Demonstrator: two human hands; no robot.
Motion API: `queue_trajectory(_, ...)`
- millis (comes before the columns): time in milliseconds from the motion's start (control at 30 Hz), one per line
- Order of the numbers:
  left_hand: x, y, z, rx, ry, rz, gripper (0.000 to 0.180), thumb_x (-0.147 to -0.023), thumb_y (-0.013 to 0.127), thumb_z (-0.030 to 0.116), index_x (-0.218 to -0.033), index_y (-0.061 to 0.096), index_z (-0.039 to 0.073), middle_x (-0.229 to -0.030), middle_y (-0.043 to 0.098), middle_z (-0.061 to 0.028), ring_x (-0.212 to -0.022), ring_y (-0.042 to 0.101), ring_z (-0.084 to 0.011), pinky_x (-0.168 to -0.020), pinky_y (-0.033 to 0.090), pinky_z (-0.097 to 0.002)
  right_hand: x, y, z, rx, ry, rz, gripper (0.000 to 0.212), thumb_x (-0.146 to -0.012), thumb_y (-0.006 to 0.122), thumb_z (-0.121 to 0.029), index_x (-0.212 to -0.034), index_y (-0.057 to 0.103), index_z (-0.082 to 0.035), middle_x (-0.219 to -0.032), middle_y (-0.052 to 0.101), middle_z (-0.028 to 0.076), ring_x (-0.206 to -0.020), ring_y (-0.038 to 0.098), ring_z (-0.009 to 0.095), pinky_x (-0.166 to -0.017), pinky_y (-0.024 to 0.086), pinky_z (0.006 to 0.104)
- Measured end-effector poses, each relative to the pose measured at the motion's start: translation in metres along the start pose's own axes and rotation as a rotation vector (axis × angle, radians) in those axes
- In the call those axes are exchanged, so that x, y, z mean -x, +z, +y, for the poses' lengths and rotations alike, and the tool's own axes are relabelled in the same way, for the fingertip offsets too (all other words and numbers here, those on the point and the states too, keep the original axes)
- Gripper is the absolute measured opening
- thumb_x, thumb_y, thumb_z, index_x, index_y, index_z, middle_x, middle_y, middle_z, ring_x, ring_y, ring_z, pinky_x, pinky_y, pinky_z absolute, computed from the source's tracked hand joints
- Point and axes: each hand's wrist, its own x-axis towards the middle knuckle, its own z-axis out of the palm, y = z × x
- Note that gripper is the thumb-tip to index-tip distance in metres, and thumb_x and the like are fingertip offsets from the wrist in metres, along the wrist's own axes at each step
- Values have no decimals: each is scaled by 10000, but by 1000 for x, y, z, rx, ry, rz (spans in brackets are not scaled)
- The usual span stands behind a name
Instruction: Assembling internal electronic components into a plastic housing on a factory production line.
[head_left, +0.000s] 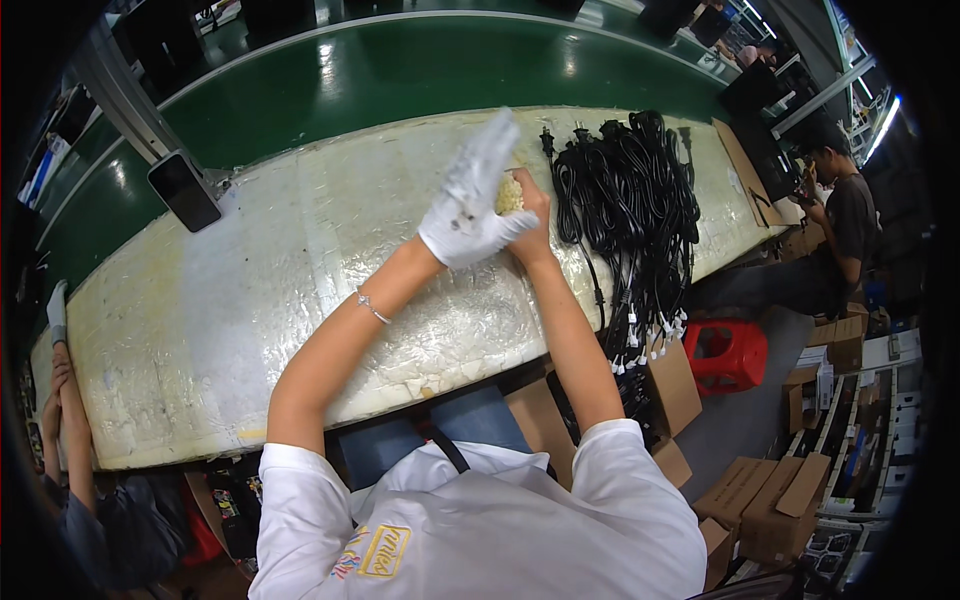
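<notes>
Nearest is the person's white shirt [480,530], with colourful lettering and a yellow-framed patch of print [385,552] on the chest. A thin bracelet [371,307] circles the left wrist.

Farther out, the hands meet above the surface [300,270]. The left hand [468,205] wears a white glove [464,185] with grey smudges on it; its fingers are stretched out and its thumb lies against the other hand. The bare right hand [533,215] is curled around a cream, bumpy bundle [510,195], which sits between the two hands, partly hidden by them. Whether it is bunched-up cloth or something else, I cannot tell. It looks light, soft and squashable, hardly fragile, with a rough face that should not slip; its outer edge seems the natural place to take hold.

Just beside, on the right, lies a heap of black cords [630,190], their pale ends [640,335] hanging over the near edge. They look bendy, easily tangled and fairly heavy together. No label on them can be read.

Beyond the near edge, to the right, are a red stool [727,355] and brown boxes [770,490] whose small markings are unclear. Past the surface runs a green counter [430,75]; at far right sits a co-worker [848,215].
</notes>
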Motion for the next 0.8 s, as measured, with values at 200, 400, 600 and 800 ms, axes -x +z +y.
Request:
queue_trajectory(200, 9, -3, -18, 1, 111, 186, 952, -867, 429, 717, -1482, 262, 9, -1520, 264, -249, -1428, 238, -387, -1171, 177, -464, -4, 3, 1, -19, -61, -2, 419, -665, 775, -133, -1009, 578, 3, -901, 652, 214, -845, 641, 416, -727, 506, 434)
queue_trajectory(400, 9, 11, -9, -197, -54, -225, 925, -857, 506, 670, -1470, 277, 15, -1529, 270, -212, -1444, 213, -357, -1186, 119, -478, -1, 3, 1, 33, -9, 77, 425, -681, 792, -191, -980, 572, 15, -903, 654, 210, -859, 649, 401, -732, 509, 440)
queue_trajectory(600, -5, -19, -10, -169, 38, 128, 817, -865, 590, 556, -1460, 332, 58, -1430, 407, -211, -1337, 388, -351, -1128, 266, -480, -7, -5, -4, 14, -13, 158, 330, -745, 771, -190, -922, 555, -15, -758, 637, 143, -701, 652, 331, -632, 501, 378)
queue_trajectory(800, 8, -8, -1, -198, -71, -267, 722, -885, 620, 448, -1474, 339, 138, -1093, 658, -150, -1001, 637, -303, -958, 435, -456, -7, -9, -7, -6, 1, 200, 289, -747, 753, -103, -933, 551, -12, -726, 629, 134, -665, 647, 269, -613, 491, 360)
